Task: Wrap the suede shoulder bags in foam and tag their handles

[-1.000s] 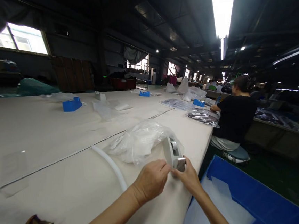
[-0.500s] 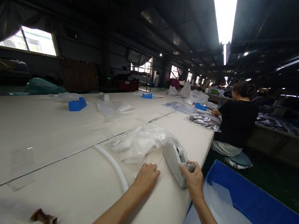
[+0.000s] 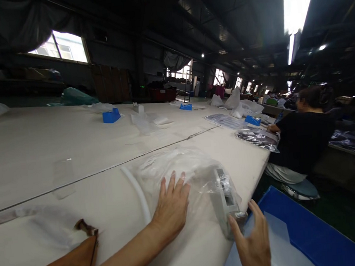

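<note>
My left hand [image 3: 171,204] lies with spread fingers on a crumpled clear plastic bag [image 3: 180,161] on the white table [image 3: 85,149]. My right hand [image 3: 251,234] is at the table's right edge, its thumb and fingers apart around the near end of a grey tape dispenser [image 3: 223,207]; whether they touch it is unclear. The dispenser stands upright beside the bag, partly behind its film. Left of the bag, a curved white strip [image 3: 137,194] runs along the table. A brown item [image 3: 67,262] with a dark edge lies at the lower left.
Blue tape dispensers [image 3: 111,115] stand farther back, with thin plastic sheets between them. A person in a black shirt [image 3: 308,138] sits at the right by clear-wrapped dark items [image 3: 255,138]. Below the right edge is a blue container [image 3: 313,228] with translucent sheets. A seam crosses the table.
My left hand has opened from a curled pose and spread over the bag. My right fingers have loosened from the grey dispenser, which has turned more upright. The view has shifted left.
</note>
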`<action>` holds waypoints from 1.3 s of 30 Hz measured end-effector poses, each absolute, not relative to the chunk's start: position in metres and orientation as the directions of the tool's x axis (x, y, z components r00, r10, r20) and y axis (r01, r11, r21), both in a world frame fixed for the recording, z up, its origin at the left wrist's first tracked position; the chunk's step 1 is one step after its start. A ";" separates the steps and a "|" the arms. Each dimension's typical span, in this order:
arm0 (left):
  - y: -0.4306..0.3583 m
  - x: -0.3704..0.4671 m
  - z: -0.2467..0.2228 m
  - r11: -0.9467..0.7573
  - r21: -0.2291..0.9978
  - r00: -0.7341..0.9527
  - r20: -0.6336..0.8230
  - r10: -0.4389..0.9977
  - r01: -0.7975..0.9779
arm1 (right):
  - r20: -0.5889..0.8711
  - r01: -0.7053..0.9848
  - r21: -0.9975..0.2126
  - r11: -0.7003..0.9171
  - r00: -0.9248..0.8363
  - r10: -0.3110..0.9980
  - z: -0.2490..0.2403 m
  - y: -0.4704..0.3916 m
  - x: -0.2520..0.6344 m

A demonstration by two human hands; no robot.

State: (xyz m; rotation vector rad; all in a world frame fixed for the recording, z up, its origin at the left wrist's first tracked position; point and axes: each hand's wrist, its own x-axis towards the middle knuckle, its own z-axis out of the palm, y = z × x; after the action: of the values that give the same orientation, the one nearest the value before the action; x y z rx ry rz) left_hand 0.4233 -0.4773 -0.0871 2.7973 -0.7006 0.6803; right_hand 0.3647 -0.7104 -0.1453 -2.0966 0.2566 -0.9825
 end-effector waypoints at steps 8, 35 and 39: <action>-0.457 0.435 -0.073 -0.845 0.228 0.783 0.544 -0.301 -0.483 | 0.545 0.499 -0.554 -0.667 0.823 0.162 -0.097 -0.621 0.416; -0.425 0.433 -0.081 -0.738 0.403 0.757 0.616 -0.218 -0.541 | 0.414 0.471 -0.373 -0.799 0.855 0.311 -0.089 -0.592 0.470; -0.425 0.432 -0.081 -0.729 0.362 0.712 0.660 -0.240 -0.581 | 0.380 0.612 -0.391 -0.688 0.788 0.484 -0.090 -0.578 0.470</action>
State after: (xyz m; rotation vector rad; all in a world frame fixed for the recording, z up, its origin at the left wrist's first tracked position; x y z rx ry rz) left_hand 0.4316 -0.4252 -0.0815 2.3551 -0.6234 0.8007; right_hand 0.4695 -0.5780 -0.0896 -2.4711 -0.8171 -0.3375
